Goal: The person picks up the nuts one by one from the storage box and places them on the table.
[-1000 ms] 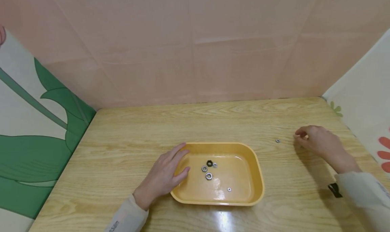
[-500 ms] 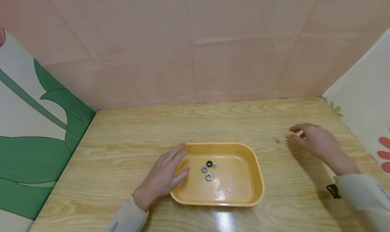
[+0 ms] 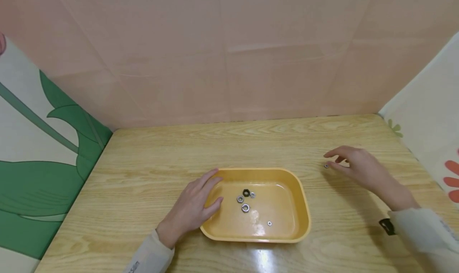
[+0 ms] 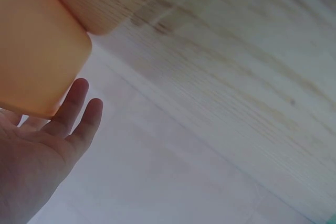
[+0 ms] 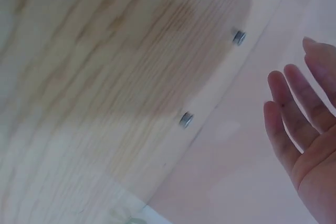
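Note:
My left hand (image 3: 191, 203) rests at the left rim of a yellow plastic tray (image 3: 305, 209), fingers relaxed and thumb over its inside. In the left wrist view, fingers (image 4: 86, 124) extend along the tray's outer corner. Inside the tray lie a black nut (image 3: 246, 193) and several silver nuts (image 3: 245, 208). To the right of the tray, my right hand (image 3: 358, 167) hovers low over the table, thumb and index finger apart, right by a small silver nut (image 3: 326, 165). The right wrist view has two nuts on the wood, one nearer (image 5: 186, 119) and another nut (image 5: 239, 37).
The wood-grain table (image 3: 161, 153) ends at a pink cloth wall (image 3: 229, 65) behind. Side panels with printed leaves (image 3: 68, 185) on the left and red petals (image 3: 452, 181) on the right bound it. A black strap end (image 3: 387, 226) hangs from the right sleeve.
My right hand has moved left to the small nut on the table, its thumb and index finger spreading. The left hand, the tray and the nuts in it have stayed in place.

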{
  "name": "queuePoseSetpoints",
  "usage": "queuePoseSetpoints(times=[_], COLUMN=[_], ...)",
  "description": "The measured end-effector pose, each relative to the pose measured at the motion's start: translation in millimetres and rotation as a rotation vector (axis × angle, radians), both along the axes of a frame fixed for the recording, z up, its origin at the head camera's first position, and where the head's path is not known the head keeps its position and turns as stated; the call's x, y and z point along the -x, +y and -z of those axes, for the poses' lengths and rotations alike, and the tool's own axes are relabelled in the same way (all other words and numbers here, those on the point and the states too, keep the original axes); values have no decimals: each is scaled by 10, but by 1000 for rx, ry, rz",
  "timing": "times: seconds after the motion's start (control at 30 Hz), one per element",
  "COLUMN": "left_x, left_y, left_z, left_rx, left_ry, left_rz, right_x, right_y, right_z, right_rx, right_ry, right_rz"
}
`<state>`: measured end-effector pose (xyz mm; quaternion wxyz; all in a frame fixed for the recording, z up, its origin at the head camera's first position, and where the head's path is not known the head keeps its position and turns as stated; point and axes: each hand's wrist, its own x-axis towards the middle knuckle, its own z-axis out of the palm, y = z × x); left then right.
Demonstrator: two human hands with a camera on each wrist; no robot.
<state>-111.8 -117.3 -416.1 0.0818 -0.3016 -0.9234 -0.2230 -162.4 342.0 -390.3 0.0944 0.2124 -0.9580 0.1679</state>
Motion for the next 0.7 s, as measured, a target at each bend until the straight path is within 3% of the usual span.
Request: queuePoseSetpoints(times=[0.7], left_x=[-14], left_y=[10], left_z=[-20], left_rx=[3], left_ry=[-24], left_rz=[-2], right_x=[-170], right_y=[-414], right_z=[-151], right_rx=[81], right_ry=[170], right_rz=[-152])
